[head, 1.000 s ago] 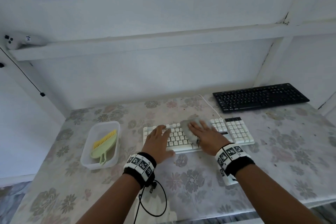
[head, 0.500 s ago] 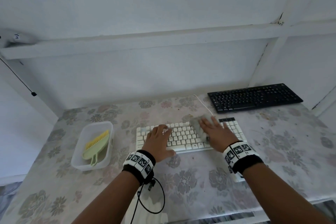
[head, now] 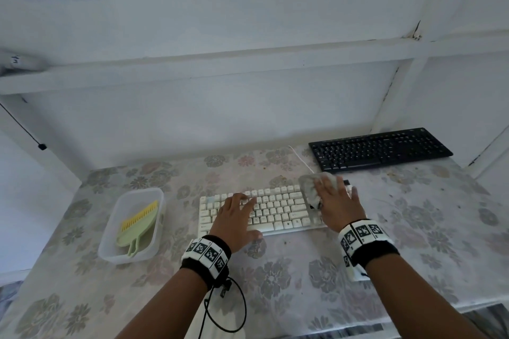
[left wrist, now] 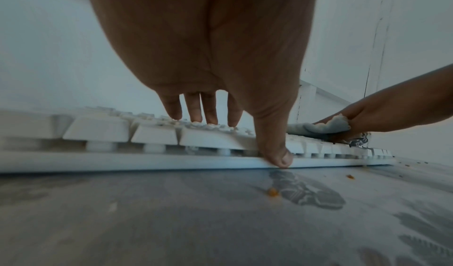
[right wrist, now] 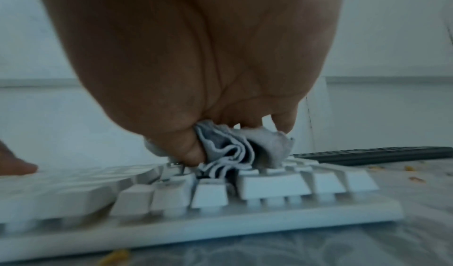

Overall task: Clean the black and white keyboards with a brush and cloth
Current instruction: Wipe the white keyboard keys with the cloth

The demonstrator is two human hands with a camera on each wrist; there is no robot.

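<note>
Floral tablecloth [head: 275, 278], orange crumbs [left wrist: 272, 192], white walls [head: 248, 8] w/ ledge [head: 220, 63]

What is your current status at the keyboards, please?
Left hand flat, steadying white plastic keyboard. Right hand pressing crumpled grey cloth on it. Crumbs nearby.

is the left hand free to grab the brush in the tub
Probably yes. The left hand lies flat on the white keyboard, holding nothing, and the brush sits uncovered in the open tub just to its left.
</note>
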